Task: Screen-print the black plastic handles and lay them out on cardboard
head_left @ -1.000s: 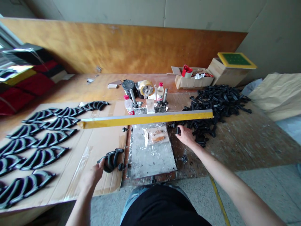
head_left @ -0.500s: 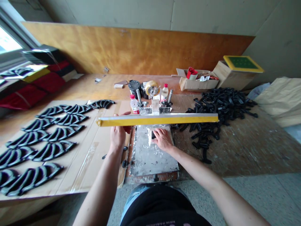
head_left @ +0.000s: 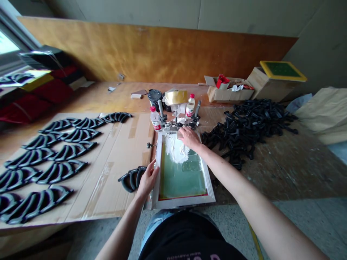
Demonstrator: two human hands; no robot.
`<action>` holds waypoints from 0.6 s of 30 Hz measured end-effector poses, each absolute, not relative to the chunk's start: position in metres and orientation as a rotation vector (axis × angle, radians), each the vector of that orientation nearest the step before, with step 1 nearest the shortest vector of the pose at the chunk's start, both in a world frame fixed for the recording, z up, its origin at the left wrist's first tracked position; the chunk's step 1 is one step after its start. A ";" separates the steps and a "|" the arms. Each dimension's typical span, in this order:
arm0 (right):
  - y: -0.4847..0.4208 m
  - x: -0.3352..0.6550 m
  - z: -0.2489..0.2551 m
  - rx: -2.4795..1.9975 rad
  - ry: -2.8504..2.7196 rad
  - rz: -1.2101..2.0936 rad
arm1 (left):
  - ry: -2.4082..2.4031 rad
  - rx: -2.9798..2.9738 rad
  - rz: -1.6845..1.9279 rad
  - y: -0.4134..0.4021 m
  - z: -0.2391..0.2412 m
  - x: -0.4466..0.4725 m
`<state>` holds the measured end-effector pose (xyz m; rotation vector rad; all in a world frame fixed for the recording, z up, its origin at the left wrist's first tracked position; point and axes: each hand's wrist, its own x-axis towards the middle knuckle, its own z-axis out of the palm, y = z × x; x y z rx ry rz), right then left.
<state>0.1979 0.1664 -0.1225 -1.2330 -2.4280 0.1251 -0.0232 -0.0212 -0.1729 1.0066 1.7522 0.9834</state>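
A silk-screen frame [head_left: 210, 196] lies flat in front of me, its green mesh [head_left: 180, 180] smeared with white ink [head_left: 175, 150] at the far end. My right hand [head_left: 190, 138] reaches over that end, fingers curled round a small squeegee [head_left: 179, 134], mostly hidden. Beside the frame's left edge rests my left hand [head_left: 148, 177], fingers extended and touching or close to the edge. Just left of it, a few curved black plastic handles [head_left: 130, 180] lie on the cardboard. The base plate under the frame is hidden.
Rows of curved black handles [head_left: 63, 171] cover the cardboard sheet [head_left: 108, 195] at left. A heap of black handles [head_left: 244, 126] lies right. Behind the frame stand bottles [head_left: 190, 106], a black tub [head_left: 155, 97] and a tape roll [head_left: 176, 96]. An open carton [head_left: 230, 94] sits farther back.
The raised frame has come down flat over the base plate. My right hand has moved from the plate to the squeegee; my left has drawn nearer along the frame's side. More handles show beside it.
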 end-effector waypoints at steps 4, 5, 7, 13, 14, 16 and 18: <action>0.141 0.197 -0.135 -1.122 -2.625 0.177 | 1.777 1.036 0.941 -0.021 -0.177 -0.026; 0.133 0.205 -0.135 -1.012 -2.677 0.185 | 1.784 1.048 0.925 -0.022 -0.177 -0.026; 0.121 0.223 -0.130 -0.767 -2.778 0.226 | 1.800 1.065 0.906 -0.023 -0.176 -0.026; 0.121 0.232 -0.126 -0.720 -2.733 0.229 | 1.777 1.031 0.962 -0.022 -0.172 -0.024; 0.118 0.229 -0.131 -0.750 -2.691 0.178 | 1.769 1.022 0.966 -0.022 -0.172 -0.024; 0.108 0.227 -0.144 -0.724 -2.660 0.103 | 1.753 1.006 0.965 -0.022 -0.171 -0.024; 0.097 0.230 -0.150 -0.633 -2.688 0.108 | 1.745 0.990 0.967 -0.022 -0.169 -0.024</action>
